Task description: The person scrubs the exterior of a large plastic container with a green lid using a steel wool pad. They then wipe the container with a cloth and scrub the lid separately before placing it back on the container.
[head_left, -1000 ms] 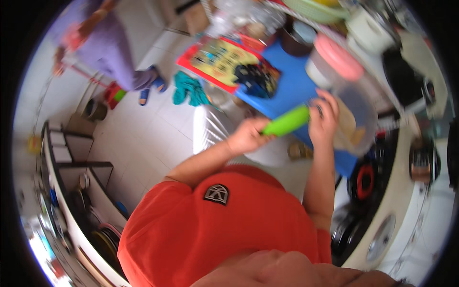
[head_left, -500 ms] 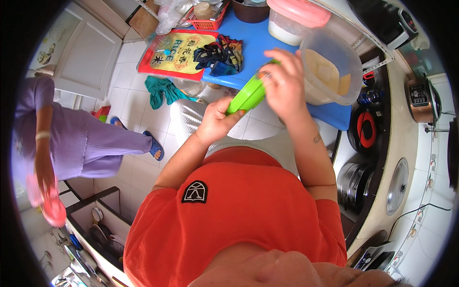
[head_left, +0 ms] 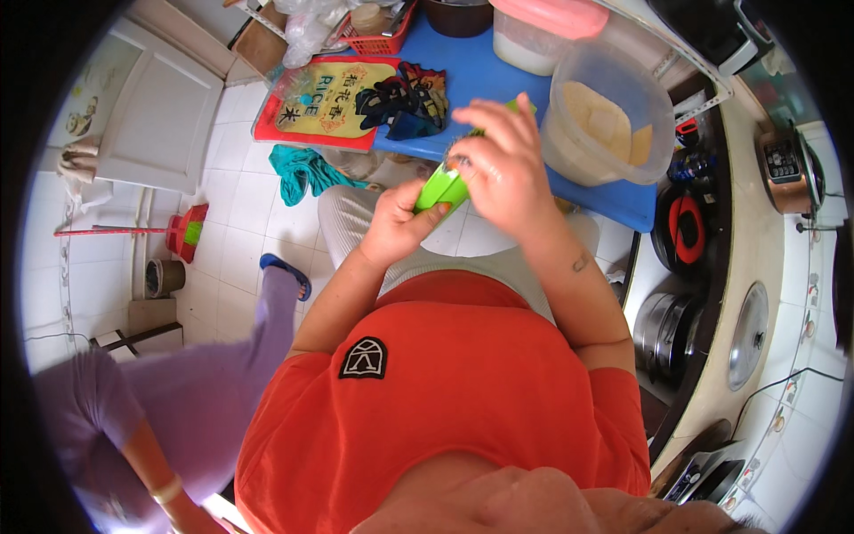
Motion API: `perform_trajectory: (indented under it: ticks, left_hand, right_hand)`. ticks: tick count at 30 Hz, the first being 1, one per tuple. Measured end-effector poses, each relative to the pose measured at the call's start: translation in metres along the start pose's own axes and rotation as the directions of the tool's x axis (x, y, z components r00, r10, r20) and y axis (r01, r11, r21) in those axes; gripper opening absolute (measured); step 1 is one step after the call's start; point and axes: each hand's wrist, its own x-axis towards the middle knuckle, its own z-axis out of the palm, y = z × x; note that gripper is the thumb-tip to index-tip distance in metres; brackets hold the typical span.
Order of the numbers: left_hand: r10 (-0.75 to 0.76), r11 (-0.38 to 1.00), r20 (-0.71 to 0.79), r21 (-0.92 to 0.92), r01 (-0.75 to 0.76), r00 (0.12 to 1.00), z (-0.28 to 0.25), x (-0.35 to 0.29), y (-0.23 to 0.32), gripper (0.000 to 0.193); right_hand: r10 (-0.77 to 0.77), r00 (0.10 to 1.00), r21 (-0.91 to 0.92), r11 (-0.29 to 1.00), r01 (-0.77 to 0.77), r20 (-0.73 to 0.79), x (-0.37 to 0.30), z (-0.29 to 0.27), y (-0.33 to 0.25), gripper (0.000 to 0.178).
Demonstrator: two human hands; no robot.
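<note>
In front of my belly I hold a long, bright-green plastic object (head_left: 439,190), tilted with its far end up to the right. My left hand (head_left: 389,225) is wrapped around its near end, thumb on top. My right hand (head_left: 511,173) bends over its upper part, with the fingertips closed at the surface. A small dark greyish patch shows at those fingertips; what it is I cannot make out. Just beyond the hands is a blue table (head_left: 498,84), carrying a clear plastic tub (head_left: 654,107) of pale grain-like contents and a bunched dark patterned cloth (head_left: 416,102).
On the table lie a red-and-yellow rice bag (head_left: 334,89) and a red basket (head_left: 382,40). A pink-lidded container (head_left: 551,22) stands at the back. A teal cloth (head_left: 307,173) hangs below the table's left edge. A person in purple (head_left: 178,409) is close on my left; a counter (head_left: 738,258) runs along my right.
My right hand has moved left and nearer along the green object, which has shifted slightly left. The person in purple has moved nearer at lower left, uncovering a red dustpan.
</note>
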Motion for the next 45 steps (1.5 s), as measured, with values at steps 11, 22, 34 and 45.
perform_trajectory:
  ticks: [11, 22, 34, 45]
  left_hand:
    - [0.011, 0.999, 0.078, 0.033, -0.014, 0.997, -0.003, 0.013, 0.008, 0.023]
    - [-0.116, 0.978, -0.073, -0.18, 0.101, 0.991, 0.013, 0.016, 0.002, 0.018]
    - [-0.072, 0.997, -0.125, -0.043, 0.067, 0.989, 0.008, 0.015, -0.001, 0.012]
    - [0.011, 1.0, -0.109, -0.001, -0.012, 0.994, 0.001, 0.015, -0.01, 0.016]
  right_hand:
    - [0.179, 0.962, 0.364, 0.899, -0.244, 0.204, 0.013, -0.032, 0.037, 0.007]
    - [-0.132, 0.99, -0.031, 0.991, 0.133, 0.042, 0.003, 0.004, 0.001, 0.008]
    - [-0.09, 0.994, -0.038, 0.995, 0.093, 0.069, -0.002, 0.015, -0.01, 0.006]
    - [-0.142, 0.986, -0.051, 0.988, 0.147, 0.086, -0.011, 0.026, -0.023, 0.006]
